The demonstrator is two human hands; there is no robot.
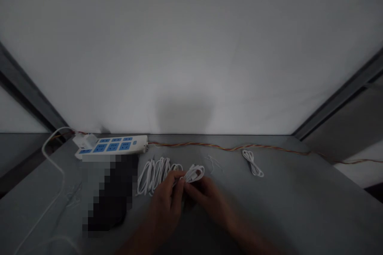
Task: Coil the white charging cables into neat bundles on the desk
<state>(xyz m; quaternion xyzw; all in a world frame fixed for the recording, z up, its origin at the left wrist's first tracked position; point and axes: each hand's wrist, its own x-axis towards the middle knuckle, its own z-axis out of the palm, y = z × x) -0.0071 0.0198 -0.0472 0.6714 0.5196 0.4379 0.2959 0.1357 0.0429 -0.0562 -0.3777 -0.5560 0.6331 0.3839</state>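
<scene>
My left hand and my right hand meet over the grey table, fingers pinched together on a small coiled white cable. Just left of it, several more coiled white cables lie in a row on the table. Another bundled white cable lies apart to the right. A few thin white ties rest between them.
A white power strip with blue sockets sits at the back left with a white plug and its lead. A twisted red-yellow wire runs along the back edge. A dark blurred object lies left of my hands.
</scene>
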